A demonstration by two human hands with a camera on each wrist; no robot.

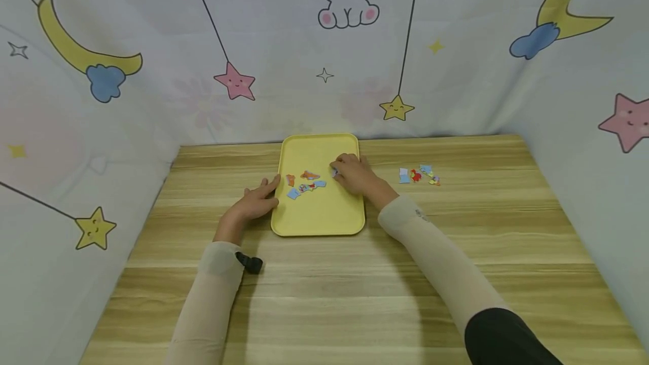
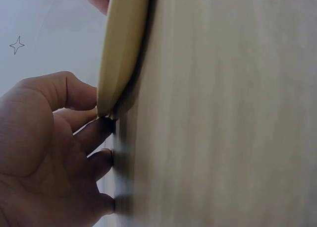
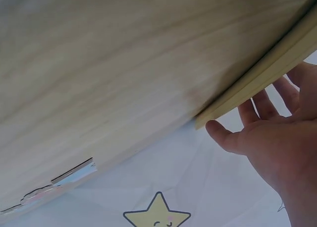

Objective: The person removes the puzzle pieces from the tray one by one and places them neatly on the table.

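Observation:
A yellow tray [image 1: 319, 221] lies on the table with several small puzzle pieces in it. Orange pieces [image 1: 310, 175] and light-blue pieces [image 1: 294, 193] are in its left and middle part. My right hand [image 1: 353, 174] is over the tray's right side, its fingertips pinching a light-blue puzzle piece [image 1: 334, 173] that they mostly cover. The right wrist view shows that hand beside the tray wall, but the piece is hidden there. At the tray's left edge, my left hand [image 1: 256, 200] rests with fingers spread. In the left wrist view its thumb touches the tray rim [image 2: 106, 78].
Right of the tray, more puzzle pieces lie on the wooden table [image 1: 456, 241], among them a red one [image 1: 416, 176] and a blue-and-white one [image 1: 403, 176]. A patterned cloth [image 1: 294, 44] hangs behind the table and along both sides.

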